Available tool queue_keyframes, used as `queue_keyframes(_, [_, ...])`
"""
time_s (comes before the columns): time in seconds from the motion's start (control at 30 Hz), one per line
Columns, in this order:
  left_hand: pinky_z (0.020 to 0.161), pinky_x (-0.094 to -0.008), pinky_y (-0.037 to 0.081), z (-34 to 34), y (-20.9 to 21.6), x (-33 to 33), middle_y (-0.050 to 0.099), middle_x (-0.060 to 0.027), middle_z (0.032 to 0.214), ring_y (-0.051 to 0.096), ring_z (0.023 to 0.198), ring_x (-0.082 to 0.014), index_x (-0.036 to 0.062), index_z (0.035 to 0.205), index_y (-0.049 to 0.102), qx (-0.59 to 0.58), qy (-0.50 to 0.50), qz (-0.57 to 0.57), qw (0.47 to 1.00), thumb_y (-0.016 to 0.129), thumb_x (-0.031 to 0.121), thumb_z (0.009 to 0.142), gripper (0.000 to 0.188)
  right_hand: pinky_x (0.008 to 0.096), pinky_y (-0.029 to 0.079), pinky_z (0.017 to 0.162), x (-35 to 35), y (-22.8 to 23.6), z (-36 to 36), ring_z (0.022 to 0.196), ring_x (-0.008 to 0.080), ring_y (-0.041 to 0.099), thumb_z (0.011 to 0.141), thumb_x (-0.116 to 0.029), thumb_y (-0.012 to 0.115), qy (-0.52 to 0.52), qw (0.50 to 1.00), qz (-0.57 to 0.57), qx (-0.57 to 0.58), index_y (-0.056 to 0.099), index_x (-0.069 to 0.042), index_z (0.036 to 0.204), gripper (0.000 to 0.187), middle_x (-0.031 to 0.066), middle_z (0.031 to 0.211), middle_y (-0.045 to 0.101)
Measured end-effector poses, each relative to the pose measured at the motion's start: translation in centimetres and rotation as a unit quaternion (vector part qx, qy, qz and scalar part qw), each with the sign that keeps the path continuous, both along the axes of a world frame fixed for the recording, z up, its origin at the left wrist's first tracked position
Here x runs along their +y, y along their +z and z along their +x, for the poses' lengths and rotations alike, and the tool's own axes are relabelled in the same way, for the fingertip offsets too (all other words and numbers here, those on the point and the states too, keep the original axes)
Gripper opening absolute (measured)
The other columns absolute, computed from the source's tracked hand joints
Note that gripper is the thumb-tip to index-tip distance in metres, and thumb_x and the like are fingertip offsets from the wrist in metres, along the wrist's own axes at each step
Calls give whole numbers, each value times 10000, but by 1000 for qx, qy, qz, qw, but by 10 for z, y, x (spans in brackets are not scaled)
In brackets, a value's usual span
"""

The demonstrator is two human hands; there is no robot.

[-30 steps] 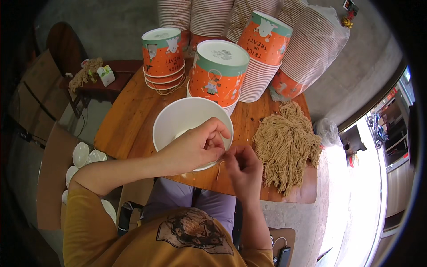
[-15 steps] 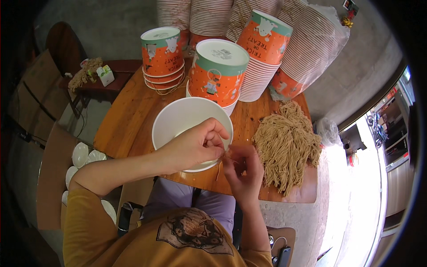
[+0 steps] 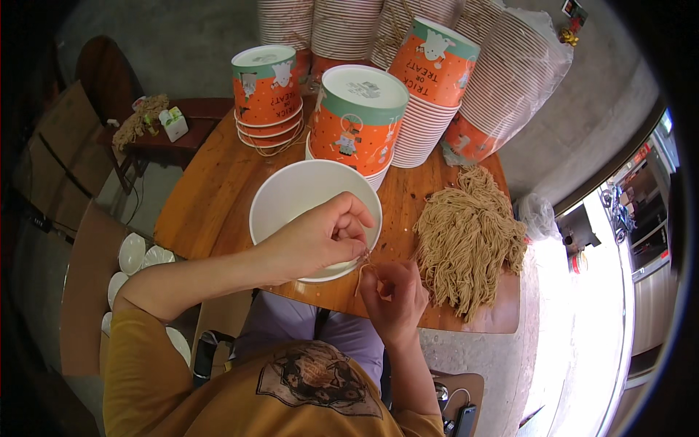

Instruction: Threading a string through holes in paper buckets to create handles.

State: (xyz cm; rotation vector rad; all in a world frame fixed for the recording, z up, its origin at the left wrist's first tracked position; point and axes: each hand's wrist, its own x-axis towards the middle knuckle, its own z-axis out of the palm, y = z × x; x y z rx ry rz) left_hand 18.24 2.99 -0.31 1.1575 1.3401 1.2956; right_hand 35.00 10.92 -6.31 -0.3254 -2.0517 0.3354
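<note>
White, smooth-walled and round-mouthed, the open paper bucket (image 3: pixel 291 191) stood at the near edge of the brown, glossy wooden desk (image 3: pixel 207 207), its mouth facing up toward the camera I watched through from afar. I saw the left hand (image 3: pixel 328 231) reach across that mouth, thumb and forefinger pinched narrow on a thin tan twisted string (image 3: pixel 367 258) at the bucket's right rim, the other fingers loosely curled. Just beside it and lower, the right hand (image 3: pixel 397 291) was drawn in close, its fingertips nipping the same string; a loose strand dangled between the hands.

To the right I made out a heaped, shaggy bundle of tan cotton cords (image 3: pixel 470 240), soft and wavy, spread toward the desk's edge. Behind the bucket stood an upturned stack of orange and green printed paper buckets (image 3: pixel 357 135), its pale disc base uppermost. Left of that sat a shorter orange and green stack (image 3: pixel 266 91) with spaced white rims and thin cord loops about its foot; to the right a taller, leaning stack (image 3: pixel 429 95) showed tightly ribbed white rims. Beyond it, a clear, crinkled plastic bag (image 3: pixel 513 80) wrapped another nested column.
</note>
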Motion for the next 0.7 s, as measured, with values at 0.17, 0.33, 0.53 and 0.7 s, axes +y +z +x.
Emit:
queue_keyframes(0.17, [793,-251,455,2,0,0,604,-39,898,575,858,-100,32,1115,470,26,-1,16,1000,575,12,880,258,288,468,466,-2,15,-3,564,177,583,733,22,735,14,997,-69,-12,566,-68,1072,390,36,740,583])
queue_keyframes(0.33, [782,-247,454,3,-2,0,601,-38,888,572,843,-97,31,1113,470,34,-10,23,999,574,9,877,259,292,465,471,5,15,-5,580,176,590,749,4,719,21,1000,-12,-15,588,-64,1045,332,31,740,577])
queue_keyframes(0.53, [770,-230,448,2,4,0,589,-29,885,567,841,-86,36,1114,484,17,2,-22,1000,569,-5,877,255,285,433,447,5,14,-9,507,156,537,755,29,708,-8,998,61,-14,593,-65,972,263,37,710,583])
queue_keyframes(0.7, [782,-220,444,3,7,0,584,-18,894,562,855,-73,47,1130,486,4,6,-43,999,564,-13,875,273,292,420,437,3,16,-9,480,158,512,765,24,700,-2,999,29,-24,578,-58,963,247,37,680,558])
